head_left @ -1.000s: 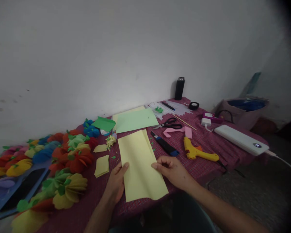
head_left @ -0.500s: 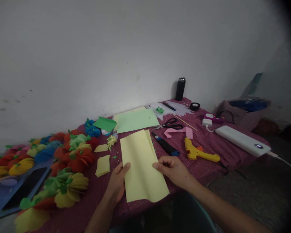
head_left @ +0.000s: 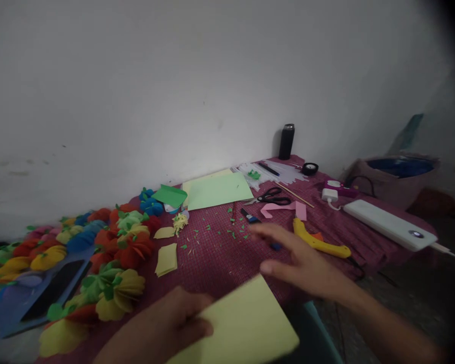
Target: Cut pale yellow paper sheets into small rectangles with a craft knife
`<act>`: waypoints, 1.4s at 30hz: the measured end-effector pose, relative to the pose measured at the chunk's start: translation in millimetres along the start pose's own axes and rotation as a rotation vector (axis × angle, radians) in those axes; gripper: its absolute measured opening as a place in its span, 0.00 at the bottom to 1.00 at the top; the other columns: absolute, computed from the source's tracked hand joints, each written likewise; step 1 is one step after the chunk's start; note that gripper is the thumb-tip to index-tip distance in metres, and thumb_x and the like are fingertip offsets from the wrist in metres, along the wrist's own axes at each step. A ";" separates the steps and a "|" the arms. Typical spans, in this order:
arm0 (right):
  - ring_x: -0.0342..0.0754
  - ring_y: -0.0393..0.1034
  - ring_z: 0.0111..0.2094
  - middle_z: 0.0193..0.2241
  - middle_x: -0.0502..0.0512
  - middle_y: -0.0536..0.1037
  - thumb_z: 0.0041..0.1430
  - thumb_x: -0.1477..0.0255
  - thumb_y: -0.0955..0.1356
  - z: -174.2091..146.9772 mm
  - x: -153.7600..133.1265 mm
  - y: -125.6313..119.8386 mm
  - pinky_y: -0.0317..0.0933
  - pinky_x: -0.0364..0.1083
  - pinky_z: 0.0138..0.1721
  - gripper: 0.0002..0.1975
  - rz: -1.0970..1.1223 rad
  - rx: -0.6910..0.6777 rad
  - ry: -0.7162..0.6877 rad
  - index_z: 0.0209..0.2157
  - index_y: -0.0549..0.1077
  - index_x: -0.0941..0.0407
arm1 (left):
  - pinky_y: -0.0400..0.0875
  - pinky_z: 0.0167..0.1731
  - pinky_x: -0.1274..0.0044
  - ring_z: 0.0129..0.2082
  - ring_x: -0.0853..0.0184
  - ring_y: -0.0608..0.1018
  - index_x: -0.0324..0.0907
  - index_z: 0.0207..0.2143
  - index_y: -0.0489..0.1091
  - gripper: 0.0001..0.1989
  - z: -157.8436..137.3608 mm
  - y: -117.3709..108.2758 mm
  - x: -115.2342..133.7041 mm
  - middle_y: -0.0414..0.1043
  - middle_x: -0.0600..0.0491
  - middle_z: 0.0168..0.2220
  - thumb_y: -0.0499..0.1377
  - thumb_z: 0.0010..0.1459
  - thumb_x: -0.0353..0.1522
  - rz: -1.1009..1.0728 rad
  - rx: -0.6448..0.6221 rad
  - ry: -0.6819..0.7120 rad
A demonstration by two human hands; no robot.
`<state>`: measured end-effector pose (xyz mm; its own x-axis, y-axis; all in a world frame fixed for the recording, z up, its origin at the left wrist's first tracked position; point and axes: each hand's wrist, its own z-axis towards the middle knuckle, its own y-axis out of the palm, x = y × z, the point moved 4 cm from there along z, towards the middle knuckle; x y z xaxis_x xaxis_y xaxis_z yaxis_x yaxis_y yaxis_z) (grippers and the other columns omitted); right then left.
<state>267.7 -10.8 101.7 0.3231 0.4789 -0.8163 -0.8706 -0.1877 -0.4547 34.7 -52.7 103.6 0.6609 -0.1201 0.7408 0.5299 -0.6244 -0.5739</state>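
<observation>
My left hand (head_left: 174, 321) grips a piece of pale yellow paper (head_left: 250, 323) by its left side, low at the table's front edge; the paper's lower part runs out of view. Above the paper, my right hand (head_left: 291, 260) is off it, thumb and fingers apart, holding nothing. It hovers over a blue-and-black utility knife (head_left: 251, 216), hiding most of it. Just right of it lies a yellow glue gun (head_left: 318, 242). Small green paper scraps (head_left: 231, 233) are strewn on the checked cloth ahead of my hands. A stack of small yellow paper pieces (head_left: 167, 259) lies to the left.
Colourful paper pumpkins (head_left: 132, 245) crowd the left side. Light green sheets (head_left: 218, 191), black-handled scissors (head_left: 273, 196), a pink paper strip (head_left: 280, 208) and white glue sticks (head_left: 284, 173) lie further back. A black bottle (head_left: 287, 141) stands by the wall, a white power bank (head_left: 389, 225) at right.
The yellow paper has come down toward me and turned, in my left hand. My right hand has let go of it and opened above the knife. Green scraps beneath are uncovered.
</observation>
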 end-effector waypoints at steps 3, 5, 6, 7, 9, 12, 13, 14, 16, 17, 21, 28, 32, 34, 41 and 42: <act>0.44 0.67 0.34 0.34 0.51 0.74 0.48 0.62 0.66 -12.3 -22.8 27.2 0.60 0.42 0.34 0.17 -0.004 -0.260 -0.039 0.40 0.69 0.53 | 0.58 0.25 0.82 0.27 0.69 0.72 0.46 0.28 0.71 0.07 -4.3 12.5 9.9 0.72 0.58 0.27 0.54 0.51 0.33 0.263 -0.059 0.029; 0.42 0.67 0.28 0.29 0.50 0.75 0.51 0.62 0.64 -19.5 -25.6 45.7 0.58 0.40 0.28 0.14 -0.023 -0.384 -0.019 0.37 0.71 0.54 | 0.57 0.25 0.82 0.27 0.69 0.72 0.46 0.27 0.70 0.07 0.1 19.5 10.7 0.72 0.58 0.25 0.52 0.52 0.32 0.325 -0.054 0.069; 0.41 0.66 0.26 0.27 0.49 0.74 0.52 0.63 0.63 -22.3 -24.0 53.1 0.56 0.39 0.26 0.12 -0.047 -0.418 -0.010 0.35 0.71 0.54 | 0.56 0.24 0.82 0.27 0.69 0.71 0.46 0.26 0.70 0.08 2.9 22.1 9.8 0.72 0.58 0.25 0.52 0.52 0.32 0.329 -0.054 0.091; 0.40 0.65 0.24 0.25 0.49 0.74 0.53 0.64 0.63 -24.7 -21.0 59.0 0.54 0.39 0.25 0.11 -0.077 -0.438 -0.005 0.33 0.72 0.55 | 0.56 0.25 0.82 0.26 0.69 0.71 0.45 0.26 0.70 0.08 5.6 23.8 8.3 0.72 0.58 0.24 0.52 0.52 0.31 0.324 -0.059 0.111; 0.39 0.62 0.22 0.21 0.48 0.72 0.55 0.67 0.62 -28.2 -12.0 66.3 0.51 0.39 0.23 0.10 -0.134 -0.448 0.005 0.27 0.72 0.56 | 0.56 0.25 0.82 0.25 0.70 0.71 0.44 0.25 0.70 0.07 9.6 24.1 3.1 0.71 0.58 0.23 0.52 0.51 0.30 0.303 -0.084 0.131; 0.38 0.59 0.20 0.18 0.47 0.69 0.55 0.69 0.61 -31.3 6.8 68.0 0.47 0.39 0.21 0.12 -0.134 -0.415 0.091 0.23 0.71 0.57 | 0.56 0.22 0.82 0.22 0.71 0.70 0.42 0.25 0.70 0.07 13.4 12.7 -11.0 0.70 0.58 0.23 0.53 0.49 0.30 0.254 -0.076 0.095; 0.38 0.58 0.19 0.18 0.47 0.69 0.55 0.68 0.60 -31.8 14.1 66.7 0.47 0.38 0.20 0.13 -0.107 -0.384 0.148 0.23 0.71 0.57 | 0.55 0.21 0.82 0.22 0.71 0.69 0.41 0.25 0.70 0.07 14.9 5.7 -17.5 0.70 0.57 0.22 0.52 0.50 0.30 0.229 -0.053 0.058; 0.38 0.57 0.19 0.18 0.47 0.68 0.55 0.67 0.60 -32.3 21.5 65.0 0.46 0.38 0.19 0.13 -0.073 -0.344 0.211 0.24 0.71 0.58 | 0.55 0.20 0.82 0.22 0.71 0.68 0.40 0.25 0.70 0.08 16.8 -3.2 -24.2 0.69 0.57 0.22 0.52 0.50 0.32 0.201 -0.004 0.018; 0.38 0.56 0.20 0.18 0.47 0.67 0.56 0.66 0.59 -33.4 34.6 62.9 0.46 0.37 0.18 0.15 0.006 -0.250 0.316 0.25 0.70 0.58 | 0.55 0.19 0.82 0.22 0.71 0.67 0.38 0.25 0.69 0.10 22.7 -22.2 -36.2 0.68 0.56 0.22 0.53 0.49 0.36 0.141 0.096 -0.049; 0.37 0.56 0.20 0.18 0.47 0.66 0.56 0.66 0.58 -34.0 39.8 63.4 0.46 0.37 0.19 0.15 0.047 -0.212 0.346 0.25 0.70 0.58 | 0.56 0.20 0.82 0.22 0.71 0.67 0.38 0.25 0.68 0.12 27.0 -31.6 -40.2 0.68 0.56 0.22 0.53 0.50 0.37 0.096 0.147 -0.062; 0.37 0.55 0.20 0.18 0.47 0.65 0.56 0.67 0.58 -34.1 53.5 79.0 0.49 0.36 0.19 0.14 0.196 -0.184 0.382 0.25 0.70 0.59 | 0.59 0.20 0.81 0.22 0.70 0.68 0.38 0.28 0.66 0.14 55.2 -60.8 -42.6 0.67 0.57 0.23 0.51 0.51 0.41 -0.059 0.261 -0.094; 0.38 0.60 0.17 0.27 0.51 0.70 0.55 0.69 0.58 -4.3 77.5 96.0 0.55 0.37 0.14 0.15 0.319 -0.076 0.475 0.45 0.61 0.54 | 0.63 0.37 0.73 0.36 0.62 0.73 0.41 0.36 0.69 0.12 121.2 -88.3 -9.9 0.72 0.51 0.34 0.52 0.52 0.35 0.617 0.624 0.101; 0.43 0.66 0.24 0.29 0.54 0.72 0.54 0.68 0.60 7.9 78.3 76.6 0.59 0.41 0.23 0.17 -0.030 0.031 0.403 0.46 0.63 0.57 | 0.57 0.48 0.70 0.49 0.61 0.65 0.38 0.50 0.59 0.22 136.8 -70.9 -11.8 0.63 0.45 0.49 0.52 0.53 0.34 0.674 0.730 0.261; 0.47 0.68 0.30 0.29 0.55 0.74 0.54 0.65 0.61 6.7 72.3 60.1 0.59 0.43 0.30 0.16 -0.264 0.072 0.340 0.43 0.67 0.56 | 0.59 0.49 0.70 0.49 0.63 0.66 0.40 0.51 0.58 0.21 134.8 -53.4 -19.9 0.63 0.47 0.50 0.50 0.55 0.36 0.604 0.651 0.306; 0.50 0.65 0.39 0.36 0.57 0.73 0.54 0.67 0.61 2.4 77.1 -4.2 0.58 0.49 0.41 0.14 -0.688 0.282 0.199 0.41 0.68 0.57 | 0.57 0.51 0.68 0.54 0.61 0.59 0.47 0.52 0.57 0.24 93.7 8.4 -37.5 0.56 0.50 0.55 0.53 0.53 0.41 0.550 0.285 0.358; 0.51 0.64 0.41 0.38 0.58 0.72 0.53 0.68 0.62 3.5 81.3 -8.7 0.57 0.50 0.42 0.15 -0.728 0.295 0.178 0.43 0.67 0.58 | 0.57 0.51 0.68 0.54 0.61 0.58 0.47 0.53 0.55 0.26 89.1 14.1 -38.0 0.54 0.50 0.56 0.53 0.52 0.41 0.554 0.256 0.361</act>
<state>300.2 32.8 40.6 0.8798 0.2454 -0.4071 -0.4728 0.3649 -0.8021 64.3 11.8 36.2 0.6755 -0.6435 0.3599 0.3043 -0.2013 -0.9311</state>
